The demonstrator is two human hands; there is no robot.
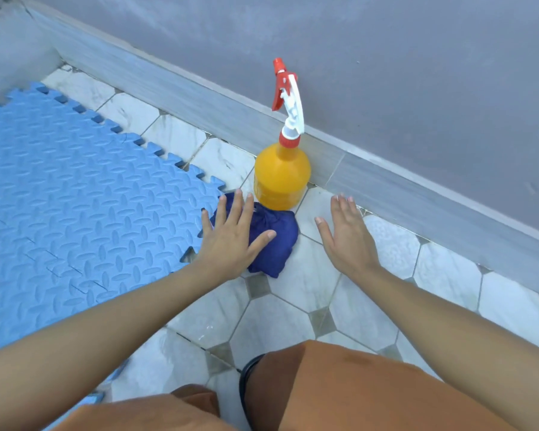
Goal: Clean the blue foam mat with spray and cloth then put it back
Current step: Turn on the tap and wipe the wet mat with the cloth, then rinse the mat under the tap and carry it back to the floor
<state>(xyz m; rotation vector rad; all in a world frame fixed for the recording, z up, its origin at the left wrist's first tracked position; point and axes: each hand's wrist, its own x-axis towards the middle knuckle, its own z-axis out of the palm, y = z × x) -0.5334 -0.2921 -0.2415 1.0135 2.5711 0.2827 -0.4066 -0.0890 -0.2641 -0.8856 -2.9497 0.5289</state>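
**Nothing gripped yet: bottle and cloth sit tight together, and that is the risk**

Neither hand holds anything. The left hand (231, 234) is spread flat, fingers splayed, over the dark blue cloth (274, 244), with the thumb lying across the bundle; whether the palm presses on it or only hovers I cannot tell. The right hand (346, 234) is open too, fingers together, over bare tile just right of the cloth and apart from it.

The cloth is bunched on the tiled floor (293, 321), touching the near right corner of the blue foam mat (75, 213). Just behind it, toward the skirting (386, 185) at the foot of the wall, stands the spray bottle (282, 175), upright, its orange body appearing to rest against or partly on the far edge of the cloth. The mat lies flat over the left part of the floor, its toothed edge running along the tiles.

What could go wrong, as I judge it:

- If the left hand drags the cloth away while the bottle stands on its edge, the tall, top-heavy bottle could tip toward the wall or onto the mat and leak.
- A reach past the cloth with a flat hand could knock the bottle over.
- The tiles look glossy and may be damp, so a spill near the knees would make the footing slippery.
- Lifting the mat by its corner could separate the interlocked pieces along their seams.
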